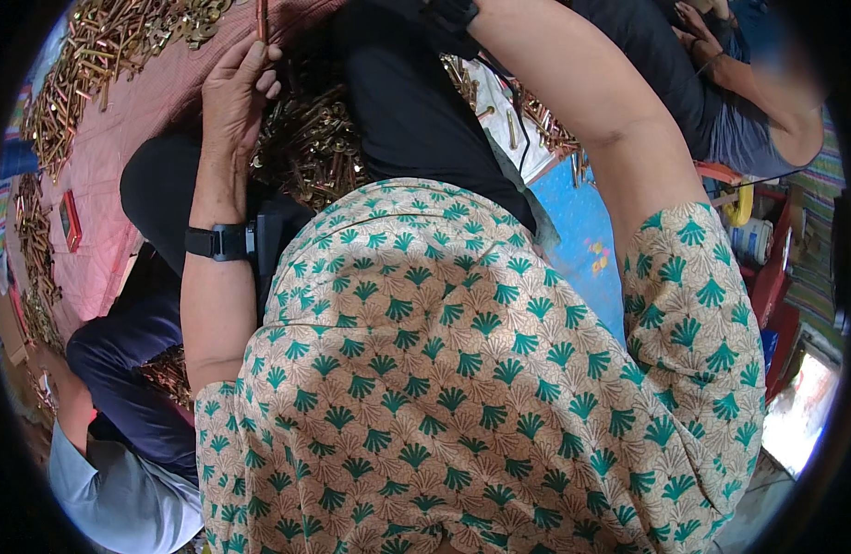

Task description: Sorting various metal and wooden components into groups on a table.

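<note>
My left hand (239, 85) is at the upper left, with fingers and thumb closed on a slim copper-coloured rod (262, 20). The rod stands upright between the fingertips and its upper end runs out of the picture. Just below and right of this hand, a heap of brass-coloured bolts and metal pieces (314, 152) lies between my dark-trousered legs. My right forearm (555, 55) reaches up to the top edge, where a black band (453, 13) shows at the wrist. Beyond that edge my right hand is out of sight.
A larger pile of brass-coloured bolts (84, 83) covers part of the pink cloth (111, 157) at left. On the cloth lies a small red box (71, 222). More bolts lie on white sheeting (499, 125) beside a blue surface (578, 226). People sit close at lower left and upper right.
</note>
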`<action>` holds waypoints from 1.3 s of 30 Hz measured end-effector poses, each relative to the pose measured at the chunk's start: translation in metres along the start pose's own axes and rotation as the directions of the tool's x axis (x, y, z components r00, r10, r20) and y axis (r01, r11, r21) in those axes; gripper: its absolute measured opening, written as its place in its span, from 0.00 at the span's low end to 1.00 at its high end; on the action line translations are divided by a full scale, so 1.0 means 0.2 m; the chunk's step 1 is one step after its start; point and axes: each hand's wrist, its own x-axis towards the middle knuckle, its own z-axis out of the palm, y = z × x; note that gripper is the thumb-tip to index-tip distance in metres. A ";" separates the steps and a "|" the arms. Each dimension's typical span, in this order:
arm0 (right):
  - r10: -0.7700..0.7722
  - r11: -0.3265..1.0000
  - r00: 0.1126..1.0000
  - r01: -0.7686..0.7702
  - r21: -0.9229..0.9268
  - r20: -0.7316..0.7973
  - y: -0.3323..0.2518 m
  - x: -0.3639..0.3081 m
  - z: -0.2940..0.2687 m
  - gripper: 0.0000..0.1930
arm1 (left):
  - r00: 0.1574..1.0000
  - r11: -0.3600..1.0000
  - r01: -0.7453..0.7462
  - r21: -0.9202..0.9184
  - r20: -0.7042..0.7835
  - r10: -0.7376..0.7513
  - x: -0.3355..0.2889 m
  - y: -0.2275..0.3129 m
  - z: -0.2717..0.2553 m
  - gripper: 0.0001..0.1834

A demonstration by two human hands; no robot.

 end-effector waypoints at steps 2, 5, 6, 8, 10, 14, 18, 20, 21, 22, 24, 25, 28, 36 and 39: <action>-0.107 0.989 0.992 0.101 -0.108 -0.059 0.02 0.01 0.01 0.15 | 0.998 0.999 -0.030 0.033 -0.049 0.032 0.00 0.01 0.00 0.17; -0.049 0.999 0.996 0.048 -0.023 -0.074 0.03 0.03 0.05 0.14 | 0.995 0.998 -0.038 0.056 -0.088 0.042 0.00 0.02 -0.01 0.16; -0.058 0.998 0.996 0.056 -0.023 -0.071 0.06 0.03 0.05 0.14 | 0.992 0.996 -0.042 0.079 -0.114 0.051 0.00 0.03 -0.01 0.15; -0.203 0.968 0.975 0.186 -0.171 -0.089 0.12 0.06 0.02 0.13 | 0.995 0.993 -0.064 0.095 -0.065 0.070 0.01 0.02 0.01 0.15; -0.039 0.996 0.997 0.033 -0.080 -0.069 0.00 0.03 0.11 0.11 | 0.989 0.990 -0.056 0.126 -0.130 0.073 -0.04 0.02 -0.01 0.14; 0.325 0.945 0.946 -0.325 0.019 0.017 -0.01 -0.09 0.08 0.13 | 0.988 0.991 -0.033 0.127 -0.146 0.051 -0.05 0.00 0.01 0.14; 0.290 0.909 0.957 -0.284 0.307 0.027 -0.03 -0.17 0.05 0.08 | 0.994 0.991 0.007 0.133 -0.113 0.009 -0.06 0.01 0.07 0.14; 0.359 0.902 0.933 -0.348 0.257 0.001 -0.02 -0.14 0.04 0.08 | 0.993 0.990 0.041 0.138 -0.111 -0.026 -0.07 0.02 0.06 0.14; 0.355 0.909 0.935 -0.346 0.234 0.006 -0.03 -0.13 0.04 0.07 | 0.994 0.992 0.050 0.114 -0.106 -0.038 -0.06 0.03 0.06 0.14; 0.347 0.912 0.938 -0.341 0.226 0.014 -0.03 -0.12 0.03 0.07 | 0.994 0.993 0.037 0.112 -0.109 -0.025 -0.06 0.04 0.05 0.14; 0.376 0.882 0.926 -0.366 0.297 0.027 -0.04 -0.12 0.04 0.08 | 0.996 0.993 0.046 0.106 -0.083 -0.037 -0.06 0.05 0.05 0.14; 0.378 0.880 0.926 -0.366 0.303 0.021 -0.05 -0.11 0.04 0.08 | 0.995 0.993 0.068 0.099 -0.081 -0.060 -0.07 0.06 0.04 0.14; 0.413 0.860 0.911 -0.392 0.327 0.004 -0.06 -0.10 0.04 0.07 | 0.995 0.993 0.101 0.066 -0.028 -0.099 -0.06 0.08 0.03 0.13; 0.419 0.876 0.907 -0.393 0.279 -0.036 -0.13 -0.19 -0.01 0.07 | 0.983 0.983 0.172 0.066 0.058 -0.176 -0.05 0.09 0.11 0.15; 0.373 0.877 0.927 -0.367 0.310 0.043 -0.15 -0.19 0.00 0.06 | 0.977 0.959 0.212 0.189 -0.019 -0.212 -0.11 0.14 0.15 0.14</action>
